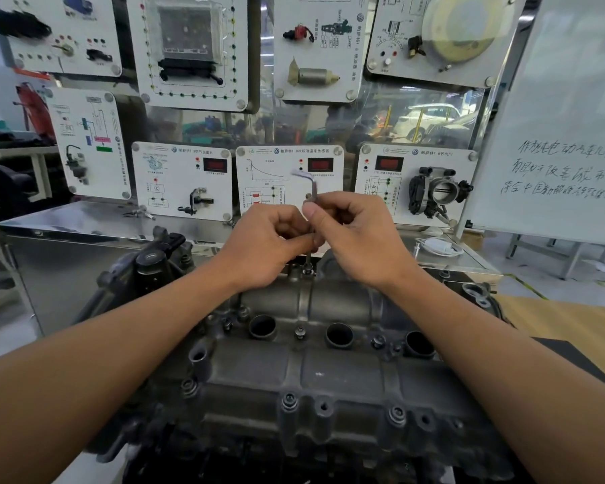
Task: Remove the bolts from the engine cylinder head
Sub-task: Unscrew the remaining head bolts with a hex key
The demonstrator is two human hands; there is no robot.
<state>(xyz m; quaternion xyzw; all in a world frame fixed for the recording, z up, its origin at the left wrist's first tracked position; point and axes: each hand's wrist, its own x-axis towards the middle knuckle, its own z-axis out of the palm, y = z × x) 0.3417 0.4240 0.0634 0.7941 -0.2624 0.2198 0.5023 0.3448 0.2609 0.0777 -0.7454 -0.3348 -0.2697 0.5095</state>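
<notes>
Silver-grey hex key [314,190] between the fingers [310,214]; dull dark-grey cylinder head [329,372] below them; white panels [182,190], red displays [215,165] beyond.

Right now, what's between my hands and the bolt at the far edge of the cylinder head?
Only the hex key, seen in the head view: its bare shaft runs from your fingers straight down into the bolt.

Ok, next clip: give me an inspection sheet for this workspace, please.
surface: what bears the cylinder head is hidden; wooden top at right.
job's things: hex key upright in a far-edge bolt; other bolts seated along near edge.
clutter: nothing seen.
grippers: left hand and right hand both pinch the hex key's shaft.
cables: white cable coiled on the steel bench.
surroundings: sensor training panels, whiteboard with handwriting.
</notes>
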